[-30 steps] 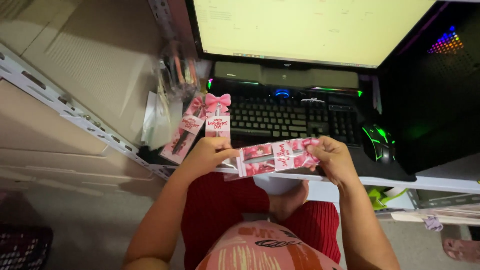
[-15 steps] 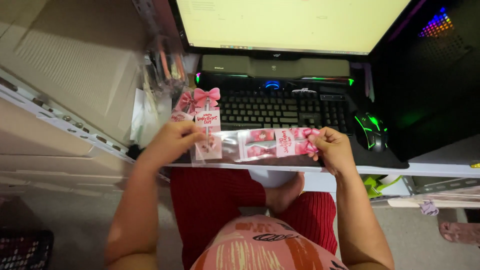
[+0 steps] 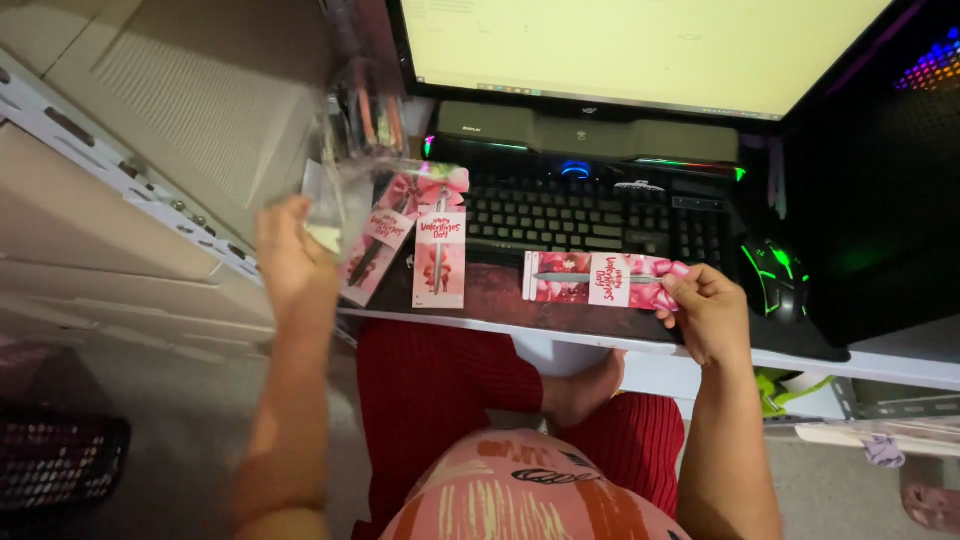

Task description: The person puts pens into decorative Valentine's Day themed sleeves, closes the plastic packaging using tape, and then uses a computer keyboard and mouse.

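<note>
My right hand (image 3: pixel 705 308) pinches the right end of a pink card with a pen on it (image 3: pixel 598 279), held flat just above the desk's front edge. Off to the left, beyond the desk, my left hand (image 3: pixel 288 252) is raised and grips a clear plastic sleeve (image 3: pixel 335 200); the hand is blurred. Between the two hands lie two more pink cards on the desk: an upright one (image 3: pixel 440 260) with a pink bow (image 3: pixel 437 186) at its top, and a tilted one (image 3: pixel 368 252) partly behind the sleeve.
A backlit black keyboard (image 3: pixel 590 215) sits behind the cards, a green-lit mouse (image 3: pixel 776 276) to its right, a soundbar (image 3: pixel 590 135) and bright monitor (image 3: pixel 640 45) beyond. A dark computer tower (image 3: pixel 890 170) stands at right. Slotted metal shelving (image 3: pixel 120 175) runs along the left.
The clear sleeve has come off the card: my left hand pulled it away to the left and up. My right hand keeps the bare card, now lower over the desk.
</note>
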